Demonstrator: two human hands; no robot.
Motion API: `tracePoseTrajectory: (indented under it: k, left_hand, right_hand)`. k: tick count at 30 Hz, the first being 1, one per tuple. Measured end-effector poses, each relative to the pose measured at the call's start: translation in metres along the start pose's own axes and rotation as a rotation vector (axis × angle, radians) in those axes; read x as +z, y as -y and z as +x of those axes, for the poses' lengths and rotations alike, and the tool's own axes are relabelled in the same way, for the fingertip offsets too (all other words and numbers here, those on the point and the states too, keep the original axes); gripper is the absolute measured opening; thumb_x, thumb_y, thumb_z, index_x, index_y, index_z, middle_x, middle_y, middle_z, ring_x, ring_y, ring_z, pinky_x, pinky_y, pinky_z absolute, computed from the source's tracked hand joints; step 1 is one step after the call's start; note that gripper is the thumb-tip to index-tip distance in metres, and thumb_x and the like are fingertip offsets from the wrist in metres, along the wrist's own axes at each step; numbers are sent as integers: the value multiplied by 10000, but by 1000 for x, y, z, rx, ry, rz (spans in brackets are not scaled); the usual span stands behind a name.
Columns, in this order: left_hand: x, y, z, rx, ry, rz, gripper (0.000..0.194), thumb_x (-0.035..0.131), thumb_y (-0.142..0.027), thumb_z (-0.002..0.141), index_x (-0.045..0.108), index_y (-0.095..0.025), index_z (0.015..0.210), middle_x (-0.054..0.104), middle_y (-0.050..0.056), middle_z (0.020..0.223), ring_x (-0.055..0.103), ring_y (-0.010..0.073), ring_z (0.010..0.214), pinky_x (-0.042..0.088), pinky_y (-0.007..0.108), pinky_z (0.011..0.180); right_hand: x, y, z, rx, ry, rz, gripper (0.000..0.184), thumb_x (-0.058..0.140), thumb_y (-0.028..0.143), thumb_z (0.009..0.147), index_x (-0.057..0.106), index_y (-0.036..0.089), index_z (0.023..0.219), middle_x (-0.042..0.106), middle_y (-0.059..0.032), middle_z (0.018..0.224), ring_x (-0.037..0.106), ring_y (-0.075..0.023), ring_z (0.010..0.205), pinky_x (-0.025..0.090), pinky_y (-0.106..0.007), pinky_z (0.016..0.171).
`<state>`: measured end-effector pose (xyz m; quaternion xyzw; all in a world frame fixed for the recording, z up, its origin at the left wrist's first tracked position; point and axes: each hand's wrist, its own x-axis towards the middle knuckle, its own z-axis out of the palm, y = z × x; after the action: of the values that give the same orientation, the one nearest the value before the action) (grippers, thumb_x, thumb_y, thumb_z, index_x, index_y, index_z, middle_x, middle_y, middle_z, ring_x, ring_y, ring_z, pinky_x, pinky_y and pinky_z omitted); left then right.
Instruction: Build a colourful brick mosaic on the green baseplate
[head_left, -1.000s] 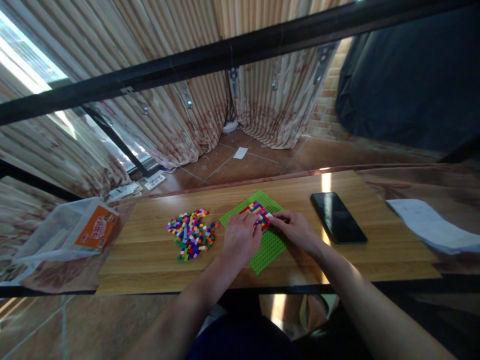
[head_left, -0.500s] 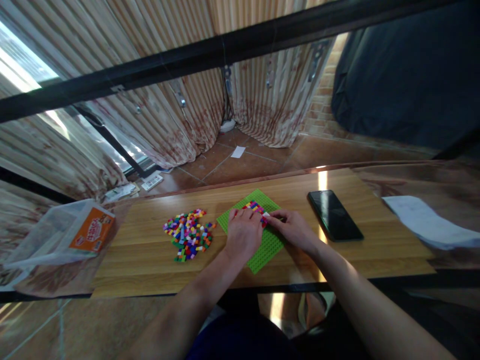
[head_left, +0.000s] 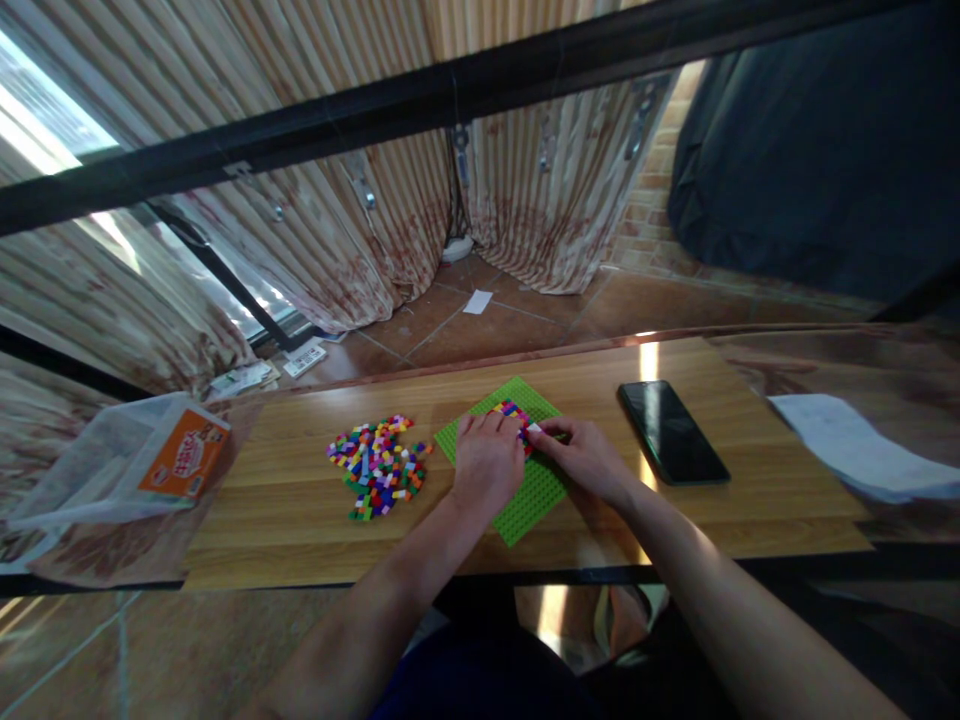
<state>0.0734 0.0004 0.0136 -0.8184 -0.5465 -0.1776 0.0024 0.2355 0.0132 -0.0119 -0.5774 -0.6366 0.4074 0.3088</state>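
Note:
A green studded baseplate (head_left: pixel 536 492) lies on the wooden table (head_left: pixel 300 500), turned like a diamond. A patch of small coloured bricks (head_left: pixel 510 410) is fixed near its far corner. My left hand (head_left: pixel 487 462) rests flat on the plate, fingers stretched over the brick patch. My right hand (head_left: pixel 583 455) sits beside it with fingers pinched on a small white brick (head_left: pixel 533 429) at the patch's right edge. A loose pile of coloured bricks (head_left: pixel 377 466) lies to the left of the plate.
A black phone (head_left: pixel 672 432) lies face up right of the plate. White paper (head_left: pixel 855 447) sits at the far right. A clear plastic box with an orange label (head_left: pixel 180 452) stands off the table's left end. Curtains and a tiled floor lie beyond.
My left hand slid forward over the brick patch and flattened. My right hand stayed pinched at the patch's right edge. The view shifted slightly.

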Motion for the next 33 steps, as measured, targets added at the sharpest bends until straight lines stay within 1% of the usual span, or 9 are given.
tracePoseTrajectory:
  k: [4, 7, 16, 20, 24, 28, 31, 33]
  left_hand:
    - [0, 0, 0, -15, -1, -35, 182, 502, -203, 878, 626, -186, 1011, 677, 77, 982, 591, 232, 944, 388, 393, 864]
    - [0, 1, 1, -24, 2, -44, 178, 508, -201, 875, 626, -186, 1006, 677, 82, 1001, 592, 230, 951, 389, 394, 875]
    - [2, 1, 0, -24, -5, -68, 162, 509, -188, 871, 620, -177, 987, 676, 77, 977, 589, 231, 935, 391, 392, 867]
    - [3, 2, 0, -25, -8, -71, 148, 517, -186, 867, 620, -177, 973, 676, 76, 962, 590, 233, 934, 395, 391, 864]
    - [2, 1, 1, -26, 2, -74, 142, 526, -185, 864, 624, -178, 967, 678, 76, 953, 596, 229, 925, 401, 389, 864]
    - [-1, 2, 0, -30, -4, -111, 136, 534, -194, 870, 637, -181, 959, 685, 69, 950, 604, 217, 920, 411, 382, 862]
    - [-6, 4, -4, -80, -26, -206, 109, 561, -209, 866, 662, -194, 905, 693, 49, 898, 616, 198, 885, 437, 358, 840]
    - [-9, 5, -7, -124, -56, -338, 107, 573, -199, 860, 680, -202, 869, 701, 34, 869, 627, 177, 855, 466, 328, 813]
  right_hand:
    - [2, 2, 2, 0, -42, -60, 357, 570, 488, 821, 740, 188, 912, 741, -54, 857, 663, -207, 788, 464, -281, 695]
    - [3, 3, 4, -2, -47, -85, 331, 570, 463, 820, 742, 197, 914, 743, -49, 860, 665, -205, 794, 457, -278, 690]
    - [7, 11, 3, 79, -105, -128, 334, 580, 445, 786, 750, 183, 902, 734, -53, 826, 655, -198, 756, 432, -262, 633]
    - [8, 14, 3, 102, -122, -112, 311, 586, 419, 770, 752, 178, 876, 731, -52, 795, 653, -193, 740, 425, -257, 622]
    - [9, 15, 4, 91, -133, -118, 273, 586, 377, 762, 750, 180, 855, 731, -46, 782, 649, -184, 729, 421, -250, 614]
    - [7, 11, 4, 48, -91, -109, 285, 580, 398, 790, 748, 188, 885, 739, -44, 835, 654, -193, 767, 440, -263, 655]
    - [4, 6, 2, -18, -53, -46, 327, 568, 450, 821, 745, 187, 902, 743, -52, 876, 662, -205, 812, 462, -278, 708]
    - [2, 4, 0, -38, -49, -4, 342, 558, 464, 835, 743, 187, 914, 743, -53, 896, 665, -206, 827, 471, -284, 729]
